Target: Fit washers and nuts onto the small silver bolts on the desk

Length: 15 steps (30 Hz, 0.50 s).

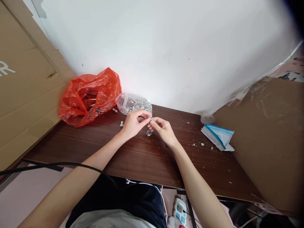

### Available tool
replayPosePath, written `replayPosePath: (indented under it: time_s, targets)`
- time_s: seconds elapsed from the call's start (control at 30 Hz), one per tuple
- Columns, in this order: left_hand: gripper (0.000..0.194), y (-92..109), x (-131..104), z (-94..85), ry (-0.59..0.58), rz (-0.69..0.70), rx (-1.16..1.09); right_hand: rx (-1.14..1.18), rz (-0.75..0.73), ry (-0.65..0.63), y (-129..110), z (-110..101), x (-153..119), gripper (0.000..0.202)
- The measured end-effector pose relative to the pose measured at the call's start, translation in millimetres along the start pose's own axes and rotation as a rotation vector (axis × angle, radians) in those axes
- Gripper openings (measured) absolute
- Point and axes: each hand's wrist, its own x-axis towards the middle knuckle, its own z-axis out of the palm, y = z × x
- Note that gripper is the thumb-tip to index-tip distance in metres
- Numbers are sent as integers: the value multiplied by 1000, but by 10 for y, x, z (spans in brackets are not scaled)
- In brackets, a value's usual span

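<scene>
Over the middle of the brown table, my left hand (135,123) and my right hand (164,128) meet at their fingertips. Both pinch a small shiny metal piece (150,118) between them; its exact shape is partly covered by the fingers. Just below the fingertips, a round metal part (149,133) lies on the table. A short silver piece (122,123) stands to the left of my left hand. Behind my left hand sits a clear plastic bag (134,104) filled with several small metal parts.
A red plastic bag (90,96) with items inside is at the back left. Cardboard (266,136) borders the right side, near a blue-and-white packet (218,136) and a clear cup (207,117). A black cable (71,163) crosses my left forearm. Small scraps dot the table (142,161).
</scene>
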Motion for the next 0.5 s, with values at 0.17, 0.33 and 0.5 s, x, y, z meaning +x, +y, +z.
replayPosePath:
  time_s: [0.17, 0.33, 0.5]
  targets:
    - [10, 19, -5, -14, 7, 81, 124, -88, -82, 109, 36, 44, -5, 32]
    - [12, 15, -40, -6, 20, 210, 272, -84, -128, 194, 39, 106, -20, 28]
    - [17, 32, -36, -5, -32, 210, 231, 24, -61, 272, 50, 90, 4, 33]
